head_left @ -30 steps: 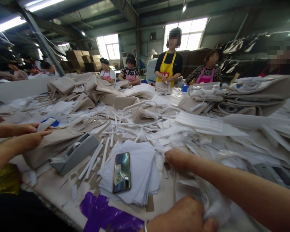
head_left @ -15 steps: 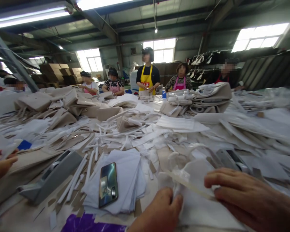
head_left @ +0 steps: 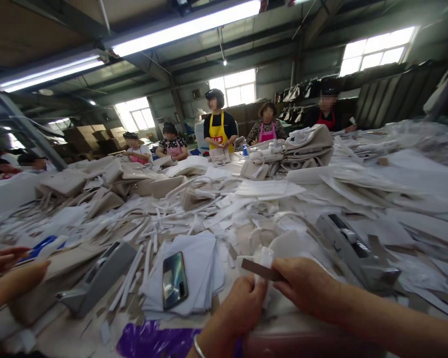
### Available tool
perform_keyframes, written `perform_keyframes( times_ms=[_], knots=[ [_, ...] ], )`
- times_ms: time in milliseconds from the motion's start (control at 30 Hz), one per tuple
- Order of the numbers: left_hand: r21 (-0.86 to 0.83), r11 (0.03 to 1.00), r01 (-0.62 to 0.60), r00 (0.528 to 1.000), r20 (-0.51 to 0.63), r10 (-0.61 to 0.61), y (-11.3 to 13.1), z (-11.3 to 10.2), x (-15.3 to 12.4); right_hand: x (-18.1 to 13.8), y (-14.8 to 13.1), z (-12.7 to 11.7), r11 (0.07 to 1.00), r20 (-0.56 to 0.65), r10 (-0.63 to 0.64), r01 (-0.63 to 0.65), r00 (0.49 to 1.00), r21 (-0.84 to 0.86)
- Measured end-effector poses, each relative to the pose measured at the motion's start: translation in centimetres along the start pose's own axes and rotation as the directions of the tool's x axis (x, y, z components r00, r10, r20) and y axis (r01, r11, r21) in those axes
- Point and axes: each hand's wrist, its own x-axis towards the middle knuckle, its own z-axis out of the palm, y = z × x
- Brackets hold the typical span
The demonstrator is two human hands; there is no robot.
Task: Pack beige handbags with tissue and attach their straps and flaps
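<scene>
In front of me at the lower middle, my right hand [head_left: 302, 281] pinches a flat brown strip [head_left: 257, 270] that points to the left. Close beside it, my left hand [head_left: 242, 301] is closed on white wrapping [head_left: 264, 257] around a light bag handle; a bangle circles that wrist. The pale bag [head_left: 283, 318] lies under both hands and is partly hidden by them. A grey tape dispenser [head_left: 353, 248] stands to the right of my hands. To the left, a phone [head_left: 174, 280] rests on a stack of white sheets [head_left: 201, 273].
Another grey tape dispenser [head_left: 97, 278] stands at the left, near a co-worker's hands [head_left: 15, 271]. Purple plastic [head_left: 153, 340] lies at the front edge. Beige bags [head_left: 115, 174] and white scraps cover the table. Several people [head_left: 220, 127] work along the far side.
My right hand has moved left, next to my left hand, and now holds the brown strip. My left hand has shifted slightly left. The view has turned a little to the right.
</scene>
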Motion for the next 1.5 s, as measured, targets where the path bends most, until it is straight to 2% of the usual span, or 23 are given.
perform_keyframes(
  times_ms=[67, 133, 267, 367, 433, 533, 700, 800, 933, 1000, 1100, 1200, 1267, 1333, 1400, 1500],
  knots=[
    [0.027, 0.999, 0.034, 0.999, 0.004, -0.034, -0.3, 0.2, 0.0, -0.1, 0.1, 0.4, 0.994, -0.013, -0.065, 0.063, 0.998, -0.084],
    [0.037, 0.998, 0.053, 0.999, -0.001, -0.053, -0.7, 0.3, 0.1, -0.5, 0.7, 0.8, 0.986, -0.042, -0.149, 0.145, 0.988, -0.085],
    [-0.009, 0.999, -0.038, 0.999, 0.005, 0.038, -1.4, 0.2, 0.4, -1.7, 2.1, 1.5, 0.949, -0.196, -0.314, 0.31, 0.929, -0.052],
    [-0.036, 0.999, -0.041, 0.999, 0.027, 0.041, -1.6, 0.2, 0.5, -2.2, 2.6, 1.7, 0.929, -0.337, -0.364, 0.363, 0.869, -0.068],
    [-0.043, 0.999, -0.013, 1.0, 0.023, 0.014, -1.7, 0.1, 0.4, -2.4, 2.6, 1.6, 0.928, -0.377, -0.358, 0.37, 0.854, -0.041],
    [-0.046, 0.999, -0.013, 1.0, 0.008, 0.013, -1.9, 0.2, 0.4, -2.4, 2.5, 1.3, 0.94, -0.326, -0.322, 0.341, 0.889, 0.003],
    [-0.061, 0.997, -0.04, 0.999, 0.018, 0.041, -2.1, 0.2, 0.5, -2.2, 2.2, 0.7, 0.976, -0.105, -0.186, 0.197, 0.977, 0.098],
    [-0.094, 0.995, -0.037, 0.999, 0.007, 0.037, -2.0, 0.1, 0.5, -1.8, 2.2, 0.2, 0.985, 0.007, -0.093, 0.091, 0.996, 0.146],
    [-0.097, 0.995, 0.007, 1.0, -0.02, -0.009, -2.2, 0.3, 0.6, -1.2, 2.2, -0.8, 0.969, 0.131, 0.037, -0.067, 0.991, 0.236],
    [-0.103, 0.994, 0.025, 1.0, -0.013, -0.027, -2.3, 0.3, 0.7, -1.0, 2.3, -1.1, 0.973, 0.176, 0.087, -0.121, 0.981, 0.196],
    [-0.113, 0.993, 0.028, 1.0, 0.008, -0.027, -2.4, 0.4, 0.9, -0.6, 2.2, -0.9, 0.995, 0.218, 0.101, -0.103, 0.971, 0.001],
    [-0.108, 0.994, 0.007, 1.0, 0.014, -0.006, -2.2, 0.2, 0.9, -0.1, 1.8, -0.1, 0.979, 0.125, 0.042, -0.016, 0.991, -0.203],
    [-0.101, 0.995, -0.001, 1.0, 0.013, 0.002, -2.0, 0.1, 0.9, 0.3, 1.4, 0.5, 0.971, 0.051, -0.005, 0.017, 0.999, -0.237],
    [-0.114, 0.993, -0.019, 1.0, 0.018, 0.021, -1.8, 0.1, 0.8, 0.6, 0.7, 0.9, 0.989, 0.03, -0.014, 0.019, 0.999, -0.148],
    [-0.125, 0.991, -0.039, 0.999, 0.017, 0.041, -1.8, 0.1, 0.8, 0.9, 0.2, 1.1, 1.0, 0.033, 0.012, -0.013, 0.999, 0.027],
    [-0.131, 0.99, -0.052, 0.998, 0.016, 0.055, -1.9, 0.2, 0.8, 1.4, -0.3, 1.6, 0.942, 0.106, 0.116, -0.143, 0.988, 0.304]
  ],
)
